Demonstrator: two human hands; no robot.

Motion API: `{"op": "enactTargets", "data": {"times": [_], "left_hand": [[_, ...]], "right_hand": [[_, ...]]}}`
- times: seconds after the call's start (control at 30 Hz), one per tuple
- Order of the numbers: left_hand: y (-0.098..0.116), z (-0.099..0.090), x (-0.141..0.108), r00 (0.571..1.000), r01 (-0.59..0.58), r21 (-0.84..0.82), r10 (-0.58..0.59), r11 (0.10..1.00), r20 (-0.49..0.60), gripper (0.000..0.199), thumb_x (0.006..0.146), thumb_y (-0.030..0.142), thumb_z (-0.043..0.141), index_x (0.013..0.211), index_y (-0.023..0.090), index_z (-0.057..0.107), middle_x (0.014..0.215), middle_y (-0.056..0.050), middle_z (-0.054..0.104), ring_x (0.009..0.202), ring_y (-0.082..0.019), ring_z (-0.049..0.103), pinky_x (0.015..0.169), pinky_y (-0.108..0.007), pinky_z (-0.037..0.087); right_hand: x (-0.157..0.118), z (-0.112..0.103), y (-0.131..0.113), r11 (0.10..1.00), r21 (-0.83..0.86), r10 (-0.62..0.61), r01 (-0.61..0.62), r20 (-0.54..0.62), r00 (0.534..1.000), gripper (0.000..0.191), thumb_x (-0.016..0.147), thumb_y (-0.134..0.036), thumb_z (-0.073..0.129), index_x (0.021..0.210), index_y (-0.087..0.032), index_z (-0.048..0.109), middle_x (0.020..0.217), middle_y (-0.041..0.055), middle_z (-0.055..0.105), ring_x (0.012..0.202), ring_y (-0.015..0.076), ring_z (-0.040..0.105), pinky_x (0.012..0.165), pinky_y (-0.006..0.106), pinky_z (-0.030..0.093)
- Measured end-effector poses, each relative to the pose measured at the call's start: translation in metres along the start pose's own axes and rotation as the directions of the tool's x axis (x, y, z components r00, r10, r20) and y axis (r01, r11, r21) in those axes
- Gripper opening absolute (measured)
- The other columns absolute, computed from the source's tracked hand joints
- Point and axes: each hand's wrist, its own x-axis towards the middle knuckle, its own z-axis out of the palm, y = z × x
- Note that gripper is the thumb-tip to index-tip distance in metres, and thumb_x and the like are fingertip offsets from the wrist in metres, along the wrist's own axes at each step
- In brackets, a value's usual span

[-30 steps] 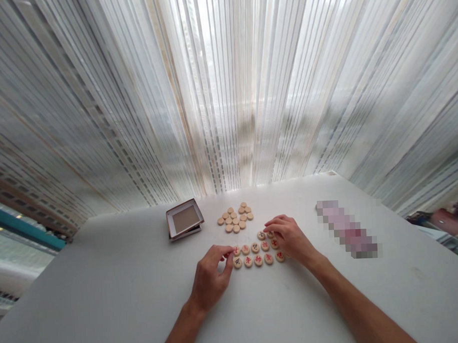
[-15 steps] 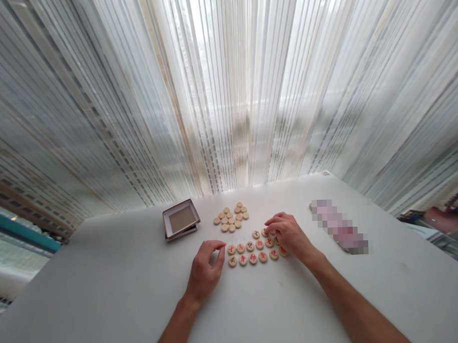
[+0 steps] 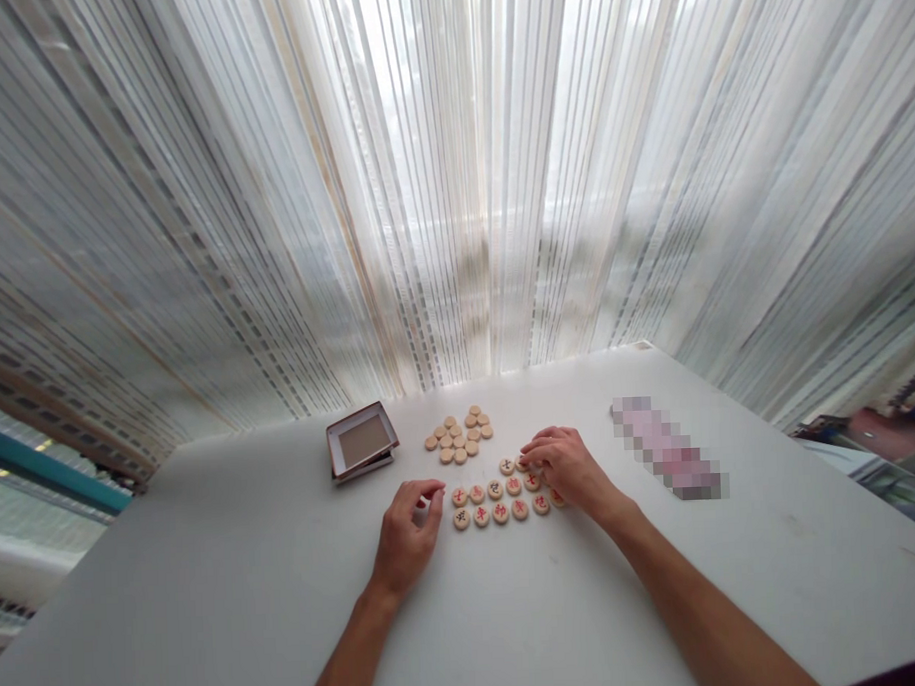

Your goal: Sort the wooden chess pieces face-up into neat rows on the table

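Round wooden Chinese chess pieces with red or black characters lie in rows on the white table [image 3: 286,589]; one in the front row is a black-marked piece [image 3: 462,519]. My right hand [image 3: 567,464] is over the right end of the rows, its fingertips closed on a Chinese chess piece [image 3: 520,465] in the back row, beside another black-marked piece [image 3: 507,466]. The palm hides some pieces. Left of the rows, my left hand [image 3: 406,535] rests with thumb and forefinger pinched together; a small reddish spot shows between the fingers, too small to identify.
Behind the rows is a loose group of blank-side-up pieces [image 3: 459,442]. An open shallow box [image 3: 392,432] stands at the back left. A blurred pink, long object [image 3: 667,446] lies on the right. A striped curtain [image 3: 467,183] hangs along the far table edge.
The view has shifted slightly. My right hand stays at the back row with its fingertips on a piece. My left hand has barely moved, and a reddish spot now shows between its fingers.
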Motion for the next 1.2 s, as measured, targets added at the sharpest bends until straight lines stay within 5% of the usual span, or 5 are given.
{"op": "enactTargets", "data": {"times": [0.57, 0.87, 1.2], "left_hand": [[0.001, 0.000, -0.002, 1.000, 0.001, 0.020, -0.001, 1.000, -0.001, 0.019, 0.093, 0.030, 0.054, 0.098, 0.020, 0.069, 0.092, -0.005, 0.069, 0.078, -0.017, 0.066, 0.073, -0.031, 0.054], [-0.003, 0.002, -0.001, 0.999, 0.049, 0.007, -0.049, 0.999, 0.022, 0.020, 0.095, 0.033, 0.052, 0.101, 0.021, 0.067, 0.097, -0.006, 0.068, 0.082, -0.019, 0.065, 0.077, -0.033, 0.053], [-0.018, 0.004, 0.040, 0.990, -0.012, 0.043, 0.005, 0.999, 0.142, 0.026, 0.090, 0.027, 0.055, 0.114, 0.022, 0.063, 0.110, -0.008, 0.064, 0.082, -0.018, 0.067, 0.063, -0.027, 0.056]], "right_hand": [[-0.001, -0.003, 0.002, 1.000, 0.006, 0.024, -0.023, -0.008, 1.000, 0.039, 0.078, -0.002, 0.054, 0.083, -0.030, 0.080, 0.095, 0.0006, 0.078, 0.095, 0.0231, 0.065, 0.093, 0.042, 0.040], [0.000, -0.007, -0.002, 0.998, 0.062, 0.042, -0.034, -0.131, 0.990, 0.038, 0.082, -0.001, 0.048, 0.092, -0.024, 0.076, 0.095, 0.0027, 0.076, 0.093, 0.0216, 0.064, 0.092, 0.039, 0.044], [-0.001, -0.003, -0.014, 0.995, 0.103, 0.004, 0.014, -0.176, 0.984, 0.034, 0.082, -0.002, 0.052, 0.099, -0.024, 0.073, 0.094, 0.0033, 0.073, 0.092, 0.0219, 0.063, 0.088, 0.039, 0.048]]}}
